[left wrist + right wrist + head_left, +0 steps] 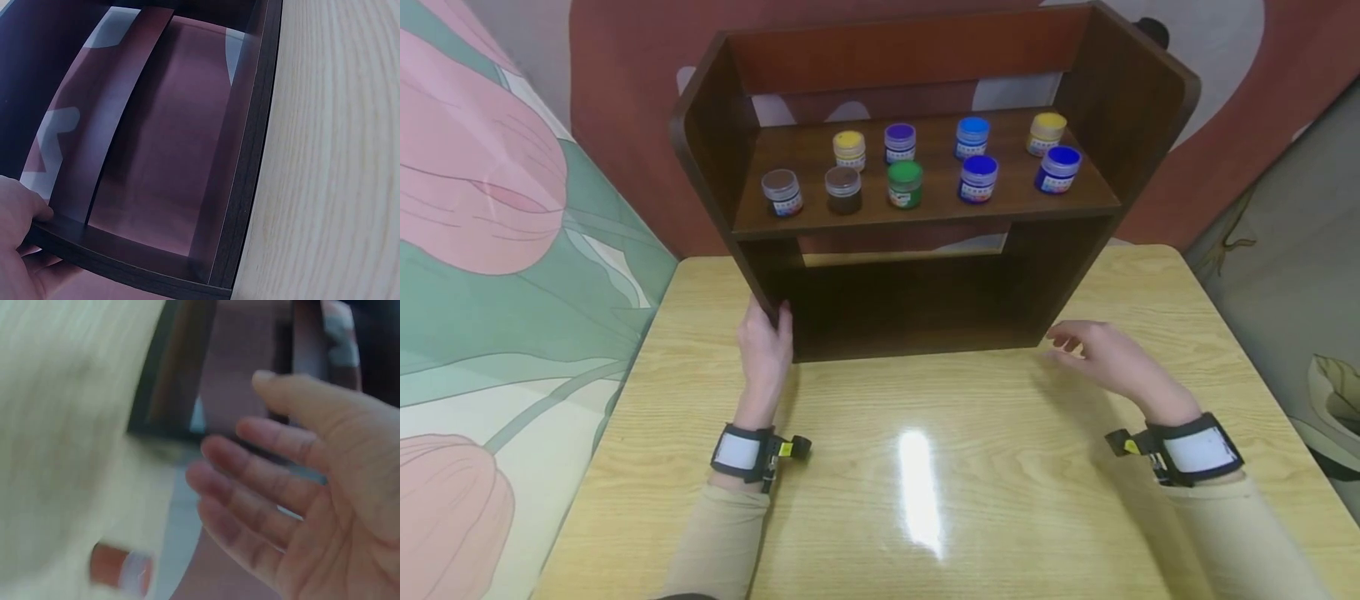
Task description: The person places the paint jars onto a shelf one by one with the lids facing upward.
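A dark brown wooden shelf rack (917,308) stands at the back of the table. My left hand (765,342) grips the lower part of its left side panel; in the left wrist view the thumb lies inside the panel edge and the fingers outside. My right hand (1101,354) is just off the lower right corner, its fingers loosely bent around nothing. Along the middle board sit two rows of small paint jars, among them a green jar (905,185), a purple jar (899,143), a light blue jar (972,137) and a brown jar (844,191).
Beneath the rack is a light wood table (850,500). A blurred orange-red jar (107,565) lies on the table beside the rack in the right wrist view. Patterned fabric (497,208) hangs at the left and behind the rack.
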`<state>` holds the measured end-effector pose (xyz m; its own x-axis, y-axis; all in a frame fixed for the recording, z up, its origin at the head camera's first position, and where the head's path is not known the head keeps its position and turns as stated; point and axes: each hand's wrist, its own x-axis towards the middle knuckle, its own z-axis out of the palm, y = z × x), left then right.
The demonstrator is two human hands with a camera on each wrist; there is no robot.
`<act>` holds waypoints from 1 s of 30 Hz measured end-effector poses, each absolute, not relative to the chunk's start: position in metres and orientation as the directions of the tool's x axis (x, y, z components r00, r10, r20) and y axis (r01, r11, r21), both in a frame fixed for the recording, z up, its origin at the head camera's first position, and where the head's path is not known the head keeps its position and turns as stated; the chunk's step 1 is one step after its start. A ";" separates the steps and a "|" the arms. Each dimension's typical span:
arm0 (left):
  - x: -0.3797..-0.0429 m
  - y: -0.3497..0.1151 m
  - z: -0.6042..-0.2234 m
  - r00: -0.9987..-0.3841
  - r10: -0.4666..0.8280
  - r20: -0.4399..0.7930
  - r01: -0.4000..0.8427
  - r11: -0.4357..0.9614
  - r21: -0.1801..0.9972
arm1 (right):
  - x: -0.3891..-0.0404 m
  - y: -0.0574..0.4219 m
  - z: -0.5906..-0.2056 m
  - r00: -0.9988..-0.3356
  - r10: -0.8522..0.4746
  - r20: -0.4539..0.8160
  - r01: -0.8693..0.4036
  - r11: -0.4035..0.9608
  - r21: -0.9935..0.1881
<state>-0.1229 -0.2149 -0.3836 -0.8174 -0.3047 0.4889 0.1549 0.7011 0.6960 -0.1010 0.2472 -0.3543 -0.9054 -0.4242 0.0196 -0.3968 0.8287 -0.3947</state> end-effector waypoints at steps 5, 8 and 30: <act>-0.123 -0.215 -0.384 -0.820 -0.307 0.483 0.146 0.704 0.695 | -0.101 0.276 -0.375 -0.927 -0.341 0.157 -0.374 0.868 -0.327; -0.124 -0.215 -0.384 -0.822 -0.307 0.480 0.143 0.704 0.695 | -0.100 0.287 -0.385 -0.917 -0.312 0.249 -0.378 0.878 -0.294; -0.124 -0.216 -0.384 -0.829 -0.307 0.467 0.143 0.692 0.707 | -0.112 0.297 -0.417 -0.969 -0.225 0.107 -0.248 0.900 -0.358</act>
